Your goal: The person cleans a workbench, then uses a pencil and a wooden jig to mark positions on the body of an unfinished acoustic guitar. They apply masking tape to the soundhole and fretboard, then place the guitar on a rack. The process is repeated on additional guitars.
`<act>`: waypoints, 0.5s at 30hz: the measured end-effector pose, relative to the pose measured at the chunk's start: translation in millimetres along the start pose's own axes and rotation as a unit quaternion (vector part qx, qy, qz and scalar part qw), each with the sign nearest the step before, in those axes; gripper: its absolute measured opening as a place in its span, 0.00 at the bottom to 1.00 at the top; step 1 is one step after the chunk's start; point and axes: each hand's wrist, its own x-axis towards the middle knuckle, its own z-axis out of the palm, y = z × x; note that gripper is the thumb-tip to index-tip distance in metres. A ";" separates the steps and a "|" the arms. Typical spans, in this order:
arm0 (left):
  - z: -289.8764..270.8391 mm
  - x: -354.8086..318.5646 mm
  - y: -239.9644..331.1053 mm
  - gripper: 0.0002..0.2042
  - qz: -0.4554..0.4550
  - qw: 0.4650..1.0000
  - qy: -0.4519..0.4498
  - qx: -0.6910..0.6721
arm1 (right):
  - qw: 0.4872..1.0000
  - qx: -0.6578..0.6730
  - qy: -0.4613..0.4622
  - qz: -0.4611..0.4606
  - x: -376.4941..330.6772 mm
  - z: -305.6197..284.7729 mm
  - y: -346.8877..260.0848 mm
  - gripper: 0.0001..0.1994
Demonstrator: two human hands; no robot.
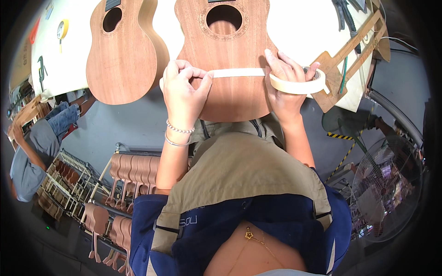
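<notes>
In front of me lies a wooden ukulele (235, 99) with a round soundhole and a patterned ring. A pale strip of masking tape (239, 72) runs straight across its lower face. My left hand (185, 83) pinches the strip's left end between thumb and fingers, near the ukulele's left edge. At the right edge, my right hand (284, 83) holds the tape roll (299, 87), with its fingers reaching up over the wood. The strip meets the right hand's fingers, which partly hide that end.
A second ukulele (120, 69) lies to the left on the white tabletop (73, 46). A wooden frame-like jig (328, 83) and pliers (346, 20) are at the right. Racks of ukulele bodies (133, 172) stand behind on the left, near another person (34, 152). A fan (386, 188) stands right.
</notes>
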 end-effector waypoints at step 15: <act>-16.2 -34.4 -0.5 0.21 0.049 0.943 -0.017 0.330 | 1.000 0.001 0.004 0.004 -3.3 5.8 2.6 0.17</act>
